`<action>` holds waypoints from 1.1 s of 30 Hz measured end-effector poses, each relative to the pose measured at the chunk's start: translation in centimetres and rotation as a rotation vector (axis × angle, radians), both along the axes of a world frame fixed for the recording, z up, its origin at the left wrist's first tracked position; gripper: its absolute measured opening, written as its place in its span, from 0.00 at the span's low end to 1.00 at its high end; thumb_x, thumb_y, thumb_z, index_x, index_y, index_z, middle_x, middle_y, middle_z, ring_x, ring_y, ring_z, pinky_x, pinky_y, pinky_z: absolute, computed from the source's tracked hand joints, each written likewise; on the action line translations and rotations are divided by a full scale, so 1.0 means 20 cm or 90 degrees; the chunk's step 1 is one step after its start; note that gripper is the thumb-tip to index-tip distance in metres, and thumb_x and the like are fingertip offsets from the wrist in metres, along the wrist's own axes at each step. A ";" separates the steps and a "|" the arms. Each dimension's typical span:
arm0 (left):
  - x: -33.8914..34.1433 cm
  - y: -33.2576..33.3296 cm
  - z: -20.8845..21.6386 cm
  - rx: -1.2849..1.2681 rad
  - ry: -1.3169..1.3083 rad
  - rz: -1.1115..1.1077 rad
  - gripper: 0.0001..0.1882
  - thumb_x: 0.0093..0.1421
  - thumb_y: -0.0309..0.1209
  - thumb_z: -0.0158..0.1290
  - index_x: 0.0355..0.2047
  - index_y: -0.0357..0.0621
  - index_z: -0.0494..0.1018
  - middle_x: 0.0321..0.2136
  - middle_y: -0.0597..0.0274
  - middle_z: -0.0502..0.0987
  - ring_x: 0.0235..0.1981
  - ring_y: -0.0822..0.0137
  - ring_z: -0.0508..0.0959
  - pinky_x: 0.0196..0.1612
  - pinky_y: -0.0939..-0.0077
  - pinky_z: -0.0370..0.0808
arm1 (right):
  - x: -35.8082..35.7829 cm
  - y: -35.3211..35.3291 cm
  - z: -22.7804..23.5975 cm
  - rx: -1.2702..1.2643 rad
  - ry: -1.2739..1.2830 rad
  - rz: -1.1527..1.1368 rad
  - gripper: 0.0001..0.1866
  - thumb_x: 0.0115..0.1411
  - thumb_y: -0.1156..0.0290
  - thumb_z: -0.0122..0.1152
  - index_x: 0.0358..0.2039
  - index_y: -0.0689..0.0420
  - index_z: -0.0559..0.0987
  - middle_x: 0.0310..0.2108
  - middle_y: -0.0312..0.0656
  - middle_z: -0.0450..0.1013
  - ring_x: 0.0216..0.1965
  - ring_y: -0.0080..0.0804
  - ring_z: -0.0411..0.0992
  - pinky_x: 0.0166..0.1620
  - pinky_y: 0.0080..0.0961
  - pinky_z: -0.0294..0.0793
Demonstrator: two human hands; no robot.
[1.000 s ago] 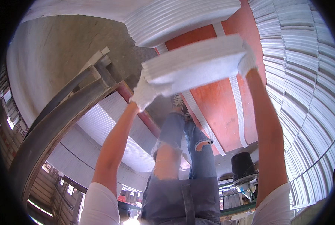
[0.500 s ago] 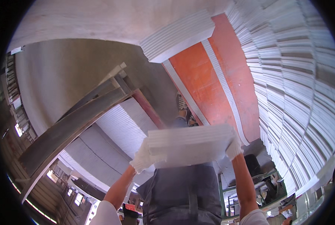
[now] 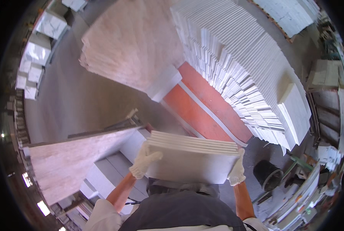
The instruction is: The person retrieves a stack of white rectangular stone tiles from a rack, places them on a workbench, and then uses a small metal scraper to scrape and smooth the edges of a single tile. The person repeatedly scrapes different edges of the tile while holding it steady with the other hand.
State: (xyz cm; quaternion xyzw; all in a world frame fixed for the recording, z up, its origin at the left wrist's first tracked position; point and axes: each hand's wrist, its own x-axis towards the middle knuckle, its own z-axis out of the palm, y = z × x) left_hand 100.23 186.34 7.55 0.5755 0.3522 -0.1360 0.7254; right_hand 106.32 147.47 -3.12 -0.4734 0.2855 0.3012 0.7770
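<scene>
A short stack of pale rectangular tiles, several thick with their edges level, is held in front of my body. My left hand, in a white knit glove, grips the stack's left end with the thumb across its near face. At the opposite end my gloved right hand is closed on the edge. The fingers beneath the stack are hidden. Beyond it lies a red-orange surface with pale strips along it. Long rows of white tiles on edge stand along its right side.
Pinkish slabs stand beyond the red surface, and another pinkish slab is at lower left beside grey tile stacks. A black bucket is on the floor to the right. White blocks line the far left.
The view has swung, bringing more of the white tile rows and the black bucket into sight. Both hands keep hold of the tile stack, which now shows more sharply.
</scene>
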 end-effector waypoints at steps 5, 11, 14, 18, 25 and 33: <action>0.15 -0.10 0.03 0.051 -0.034 -0.162 0.31 0.61 0.34 0.61 0.62 0.38 0.66 0.50 0.62 0.75 0.52 0.68 0.72 0.57 0.68 0.70 | -0.12 0.03 0.33 -0.140 0.158 -0.285 0.40 0.69 0.33 0.42 0.57 0.59 0.76 0.46 0.39 0.77 0.46 0.32 0.76 0.51 0.31 0.78; 0.40 -0.09 0.02 -0.101 -0.095 -0.379 0.23 0.69 0.34 0.54 0.62 0.44 0.66 0.50 0.65 0.75 0.50 0.72 0.75 0.54 0.76 0.72 | -0.51 0.11 0.47 -0.349 0.215 -0.304 0.44 0.63 0.27 0.44 0.60 0.55 0.76 0.47 0.38 0.76 0.46 0.30 0.75 0.50 0.32 0.76; 0.46 -0.12 0.02 -0.073 -0.067 -0.486 0.22 0.70 0.34 0.54 0.61 0.42 0.65 0.49 0.64 0.75 0.49 0.73 0.75 0.54 0.74 0.73 | -0.72 0.15 0.43 -0.267 0.156 -0.412 0.47 0.60 0.23 0.46 0.61 0.52 0.76 0.48 0.36 0.76 0.48 0.31 0.74 0.53 0.36 0.75; 0.52 -0.30 0.04 0.009 -0.050 -0.614 0.23 0.67 0.35 0.53 0.59 0.40 0.66 0.48 0.62 0.74 0.49 0.69 0.73 0.54 0.69 0.72 | -0.92 0.15 0.48 -0.182 0.037 -0.500 0.43 0.68 0.30 0.36 0.65 0.55 0.71 0.53 0.40 0.75 0.53 0.30 0.73 0.57 0.31 0.73; 0.56 -0.76 0.10 -0.122 -0.102 -0.826 0.23 0.65 0.38 0.59 0.54 0.39 0.69 0.45 0.64 0.75 0.48 0.73 0.73 0.54 0.71 0.71 | -1.22 0.14 0.65 -0.215 0.239 -0.770 0.48 0.64 0.24 0.41 0.62 0.57 0.73 0.46 0.36 0.75 0.45 0.27 0.72 0.48 0.25 0.74; 0.23 -1.44 0.02 -0.132 -0.081 -0.839 0.23 0.63 0.35 0.61 0.56 0.40 0.70 0.43 0.65 0.77 0.43 0.74 0.76 0.52 0.73 0.74 | -1.65 -0.27 0.58 -0.182 0.253 -0.873 0.52 0.65 0.25 0.37 0.65 0.65 0.70 0.53 0.42 0.76 0.51 0.33 0.73 0.55 0.27 0.72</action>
